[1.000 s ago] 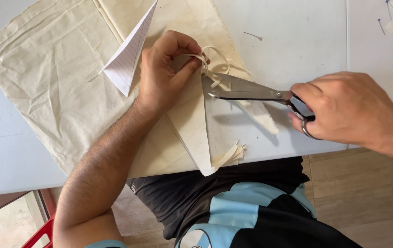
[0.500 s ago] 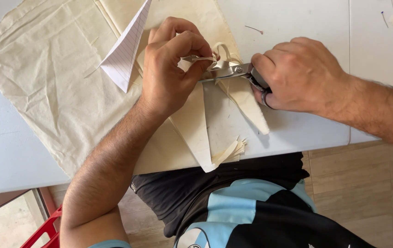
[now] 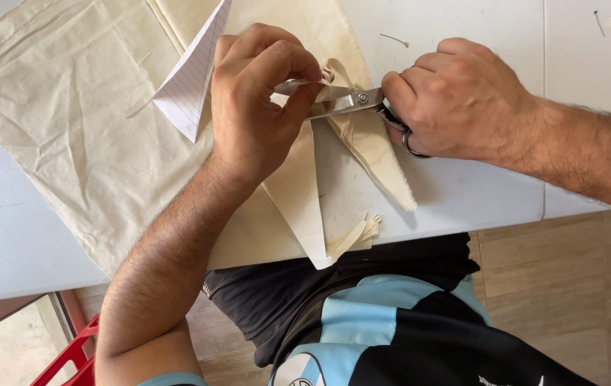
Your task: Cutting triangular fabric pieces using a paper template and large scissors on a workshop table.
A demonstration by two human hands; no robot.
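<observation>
**Mid-cut on the cream cloth**

On the white table (image 3: 477,193), toward the far side, I have my right hand (image 3: 455,100) closed through the loops of the steel scissors (image 3: 341,101), blades partly open and pushed into the cream cotton cloth (image 3: 70,121). My left hand (image 3: 255,114) is pinched shut on the fabric edge right at the blades, beside a triangular lined paper template (image 3: 191,86). Judging by the pointed cut panels (image 3: 298,200) and thin trimmings (image 3: 352,236) at the near edge, some cutting is done; most of the cloth on the left remains whole.
</observation>
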